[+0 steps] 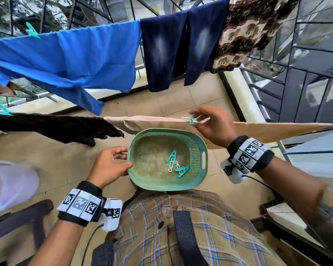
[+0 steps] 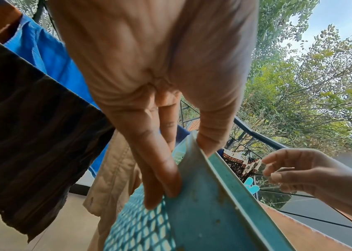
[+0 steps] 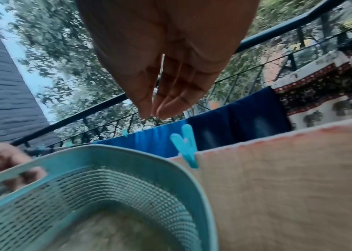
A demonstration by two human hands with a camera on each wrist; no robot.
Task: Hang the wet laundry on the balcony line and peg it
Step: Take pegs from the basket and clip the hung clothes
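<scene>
Item: beige cloth [image 1: 258, 131] — draped over the near line, one teal peg [image 1: 191, 120] already seated on its top edge, close to the cloth's left end.

Right hand [image 1: 210, 127]: grip relaxed and empty, fingers straight, tips just above the peg and not touching it in the right wrist view.

Left hand [image 1: 112, 166]: grip closed on the rim of the green basket [image 1: 200, 143], thumb inside, fingers outside, holding it level at the waist, just under the cloth.

Stock: two teal pegs [image 1: 176, 162] linked by white chain, lying on the basket floor; no laundry left in it.

Step in hand, as judged: pegging the beige cloth. To do it well — take a fresh peg from the basket, carry it to the unpegged right stretch, press the jaws fully over cloth and line together. Keep the basket steady so the pegs do not slide.

Surroundings: dark brown garment [image 1: 56, 127] on the same line to the left, its end near the beige cloth; blue shirt [image 1: 75, 58], navy trousers [image 1: 161, 52] and patterned cloth [image 1: 244, 35] on the far line; railing beyond.

Obstruction: the basket rim sits close to the hanging cloth and may snag it.
</scene>
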